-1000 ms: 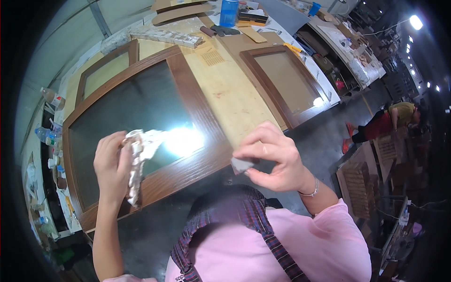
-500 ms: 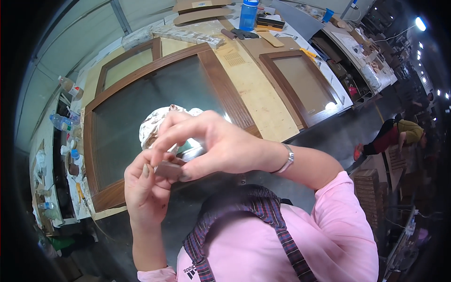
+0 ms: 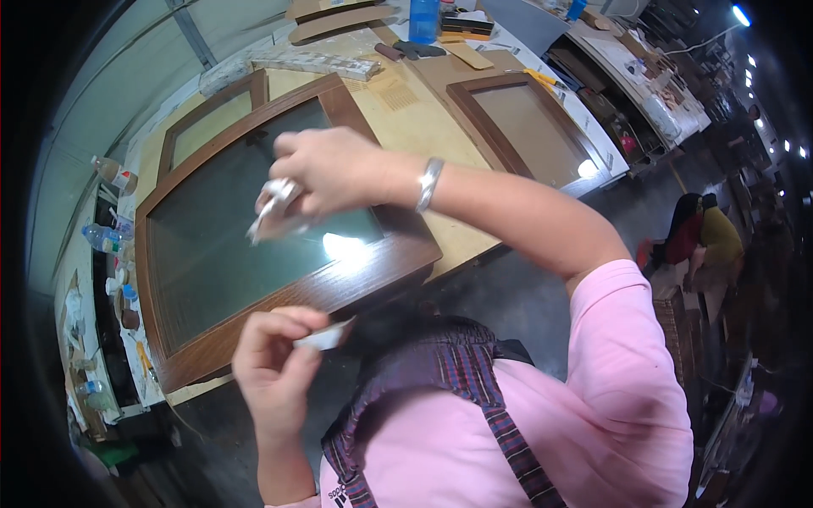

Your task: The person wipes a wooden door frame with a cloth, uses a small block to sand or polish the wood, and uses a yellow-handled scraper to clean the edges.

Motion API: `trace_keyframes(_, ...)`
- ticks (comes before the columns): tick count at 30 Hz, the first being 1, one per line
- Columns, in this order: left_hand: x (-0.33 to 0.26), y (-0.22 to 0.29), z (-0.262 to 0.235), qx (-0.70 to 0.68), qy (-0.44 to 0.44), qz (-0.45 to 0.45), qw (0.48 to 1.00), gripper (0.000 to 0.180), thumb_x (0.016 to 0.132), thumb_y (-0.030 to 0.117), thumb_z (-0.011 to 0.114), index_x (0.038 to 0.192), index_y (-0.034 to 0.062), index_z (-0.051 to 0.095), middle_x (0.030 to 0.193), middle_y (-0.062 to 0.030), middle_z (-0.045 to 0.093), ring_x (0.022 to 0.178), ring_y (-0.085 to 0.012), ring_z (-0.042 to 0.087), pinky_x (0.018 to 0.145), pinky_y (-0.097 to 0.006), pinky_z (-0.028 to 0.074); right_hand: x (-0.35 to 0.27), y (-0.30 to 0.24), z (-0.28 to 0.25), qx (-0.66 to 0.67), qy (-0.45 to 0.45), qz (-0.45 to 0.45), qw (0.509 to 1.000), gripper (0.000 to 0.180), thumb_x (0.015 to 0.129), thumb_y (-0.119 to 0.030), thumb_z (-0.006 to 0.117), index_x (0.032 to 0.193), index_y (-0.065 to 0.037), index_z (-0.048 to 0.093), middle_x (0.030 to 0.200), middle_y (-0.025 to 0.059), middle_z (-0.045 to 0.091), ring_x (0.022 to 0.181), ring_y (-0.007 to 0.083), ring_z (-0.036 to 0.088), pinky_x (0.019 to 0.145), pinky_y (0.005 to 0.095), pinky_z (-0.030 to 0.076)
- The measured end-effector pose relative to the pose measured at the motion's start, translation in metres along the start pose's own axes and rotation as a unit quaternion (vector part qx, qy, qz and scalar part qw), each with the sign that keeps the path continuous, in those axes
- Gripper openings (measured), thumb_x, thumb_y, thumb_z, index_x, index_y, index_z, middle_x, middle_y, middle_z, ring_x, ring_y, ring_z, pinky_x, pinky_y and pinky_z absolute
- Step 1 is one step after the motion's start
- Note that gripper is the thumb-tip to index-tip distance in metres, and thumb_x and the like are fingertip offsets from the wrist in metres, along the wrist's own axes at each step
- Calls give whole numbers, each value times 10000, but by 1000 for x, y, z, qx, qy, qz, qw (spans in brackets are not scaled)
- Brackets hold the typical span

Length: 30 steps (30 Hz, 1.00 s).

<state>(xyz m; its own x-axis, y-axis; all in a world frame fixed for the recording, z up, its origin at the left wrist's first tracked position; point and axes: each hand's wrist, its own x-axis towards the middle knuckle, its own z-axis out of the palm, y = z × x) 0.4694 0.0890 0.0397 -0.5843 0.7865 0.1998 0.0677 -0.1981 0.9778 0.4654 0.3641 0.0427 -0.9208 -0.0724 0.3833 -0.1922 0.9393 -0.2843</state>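
Observation:
A wooden-framed glass panel (image 3: 203,354) lies on the bench before me, with a bright reflection on its greenish-grey glass (image 3: 212,254). Over the glass, my right hand (image 3: 329,169) is closed round a crumpled white rag (image 3: 279,199) with brownish stains. My left hand (image 3: 275,360) is at the panel's near edge, lower in view. Its thumb and fingers pinch a small flat piece (image 3: 323,337), whitish on the visible face with a brown edge. That piece looks like folded sandpaper, but its kind is unclear.
Smaller framed panels lie at the far left (image 3: 174,140) and right (image 3: 461,91). A blue bottle (image 3: 423,21), dark gloves (image 3: 417,51) and a speckled white bar (image 3: 318,62) are at the back. Several bottles (image 3: 106,237) line the left side. Another person (image 3: 711,241) is at the far right.
My hands have come apart. The right has lifted the rag from the glass and moved up; the left keeps the small flat piece and has dropped slightly nearer me.

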Motion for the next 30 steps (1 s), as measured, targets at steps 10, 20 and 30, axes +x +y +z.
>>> trace_keyframes(10,46,-28,102,436,-142,361,812,373,691,12,693,1058,-54,686,1186,-200,656,931,-327,639,802,-407,560,-12,33,24,15,102,9,995,251,824,-370,692,941,-148,684,977,103,601,943,296,616,826,410,443)
trace_keyframes(20,15,-8,78,529,-52,280,799,314,694,-57,745,1001,6,725,1100,-146,708,878,-308,643,732,-381,563,-17,28,17,3,101,9,995,268,788,-326,719,935,-106,673,978,116,608,953,307,616,805,421,471)
trace_keyframes(30,-59,6,-37,643,185,105,736,454,693,-156,587,1097,-4,727,1205,-176,675,1041,-376,623,894,-453,524,-20,24,15,13,105,-11,994,278,781,-271,756,973,-106,641,1017,80,598,953,282,592,819,393,452)
